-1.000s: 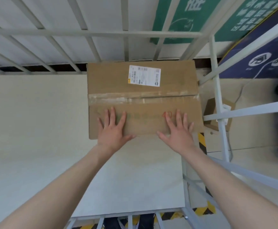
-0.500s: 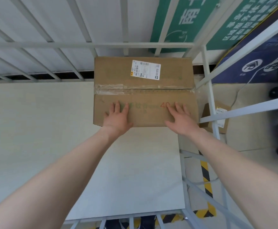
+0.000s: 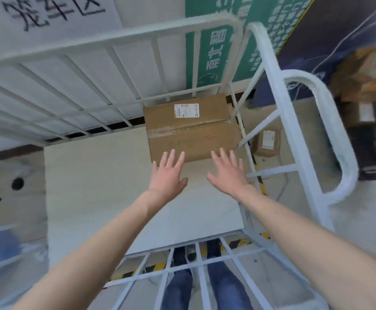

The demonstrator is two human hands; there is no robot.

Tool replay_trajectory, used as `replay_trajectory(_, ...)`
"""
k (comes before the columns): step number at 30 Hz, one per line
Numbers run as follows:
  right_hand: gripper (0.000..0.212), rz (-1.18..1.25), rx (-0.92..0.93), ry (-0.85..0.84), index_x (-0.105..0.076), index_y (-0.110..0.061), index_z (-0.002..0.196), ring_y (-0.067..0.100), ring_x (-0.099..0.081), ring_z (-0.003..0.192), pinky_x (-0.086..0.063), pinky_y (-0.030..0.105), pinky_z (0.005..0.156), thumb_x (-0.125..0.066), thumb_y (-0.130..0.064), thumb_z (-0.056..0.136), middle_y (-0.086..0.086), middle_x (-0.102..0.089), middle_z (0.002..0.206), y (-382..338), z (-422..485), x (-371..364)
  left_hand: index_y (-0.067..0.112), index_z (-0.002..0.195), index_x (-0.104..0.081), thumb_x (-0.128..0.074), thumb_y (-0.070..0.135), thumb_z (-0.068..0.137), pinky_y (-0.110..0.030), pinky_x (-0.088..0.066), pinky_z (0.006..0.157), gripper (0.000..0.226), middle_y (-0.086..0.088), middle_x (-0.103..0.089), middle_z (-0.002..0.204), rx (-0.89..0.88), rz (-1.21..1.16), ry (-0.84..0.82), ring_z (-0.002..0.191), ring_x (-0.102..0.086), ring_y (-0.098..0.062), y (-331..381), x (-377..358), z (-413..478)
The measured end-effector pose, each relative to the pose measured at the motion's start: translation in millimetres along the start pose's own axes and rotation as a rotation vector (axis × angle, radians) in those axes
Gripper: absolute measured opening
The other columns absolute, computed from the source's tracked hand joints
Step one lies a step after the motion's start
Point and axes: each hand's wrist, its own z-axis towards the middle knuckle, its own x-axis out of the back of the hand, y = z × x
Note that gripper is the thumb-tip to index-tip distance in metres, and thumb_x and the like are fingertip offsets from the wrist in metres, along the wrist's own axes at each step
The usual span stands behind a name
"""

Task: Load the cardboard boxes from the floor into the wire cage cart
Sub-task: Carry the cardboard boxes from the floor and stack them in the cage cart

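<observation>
The cardboard box (image 3: 191, 128) lies flat on the pale floor panel (image 3: 115, 186) of the wire cage cart (image 3: 106, 48), in the centre of the frame, pushed toward the far right corner. Its far edge sits close to the rear bars; whether it touches them cannot be told.

Left hand (image 3: 168, 175) and right hand (image 3: 228, 175) are both flat and empty, fingers spread apart, just short of the box's near edge. Neither grips anything.

A second, smaller box (image 3: 267, 142) lies on the ground outside the cart, right of centre, seen through the side bars. More cartons (image 3: 365, 70) are stacked at upper right; the view there is blurred.

Risks, as judged:
- The loaded box occupies one corner only. Later boxes stacked on it off-centre could tip toward the open panel.
- Both forearms reach over the near rail (image 3: 182, 258). A hasty withdrawal could knock them against the bars.
- The taped seam faces up and looks creased; heavy stacking could crush it.
</observation>
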Motion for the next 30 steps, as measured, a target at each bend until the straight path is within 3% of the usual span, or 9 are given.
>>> replay_trajectory(6, 0.074, 0.169, -0.082, 0.070, -0.004, -0.031, 0.158, 0.031, 0.009, 0.152, 0.000, 0.054, 0.120, -0.037, -0.054, 0.095, 0.003, 0.005, 0.167, -36, -133, 39, 0.030, 0.156, 0.000, -0.040, 0.055, 0.094, -0.053, -0.010, 0.119, 0.078, -0.003, -0.001, 0.165, -0.099, -0.034, 0.063, 0.151, 0.002, -0.026, 29, 47, -105)
replay_trajectory(11, 0.072, 0.267, -0.187, 0.268, -0.002, -0.033, 0.157, 0.026, 0.007, 0.152, -0.003, 0.052, 0.121, -0.028, -0.059, 0.095, -0.001, 0.003, 0.167, -22, -237, 65, 0.032, 0.156, -0.007, -0.040, 0.053, 0.096, -0.047, -0.007, 0.119, 0.072, 0.003, -0.007, 0.165, -0.268, -0.164, 0.124, 0.151, -0.001, -0.021, 99, 80, -169)
replay_trajectory(18, 0.071, 0.301, -0.466, 0.506, 0.005, -0.040, 0.155, 0.022, 0.010, 0.152, 0.000, 0.048, 0.121, -0.016, -0.067, 0.093, -0.006, 0.008, 0.166, 72, -407, 72, 0.028, 0.155, -0.020, -0.049, 0.042, 0.097, -0.037, -0.010, 0.122, 0.066, 0.005, -0.018, 0.162, -0.558, -0.401, 0.135, 0.151, -0.005, -0.015, 247, 91, -255)
replay_trajectory(24, 0.072, 0.401, -0.796, 0.687, 0.000, -0.038, 0.156, 0.023, 0.005, 0.152, 0.002, 0.045, 0.119, -0.018, -0.068, 0.093, -0.006, 0.005, 0.165, 154, -550, 53, 0.029, 0.155, -0.018, -0.048, 0.042, 0.097, -0.042, -0.013, 0.121, 0.067, 0.005, -0.017, 0.163, -0.803, -0.299, 0.052, 0.151, -0.006, -0.016, 390, 74, -313)
replay_trajectory(30, 0.073, 0.575, -1.001, 0.738, 0.000, -0.039, 0.156, 0.026, 0.005, 0.152, -0.003, 0.052, 0.121, -0.031, -0.063, 0.094, -0.005, 0.006, 0.166, 232, -656, 4, 0.026, 0.155, -0.022, -0.048, 0.043, 0.097, -0.033, -0.013, 0.121, 0.066, 0.004, -0.022, 0.161, -1.010, -0.201, -0.052, 0.150, -0.012, -0.014, 520, 20, -370)
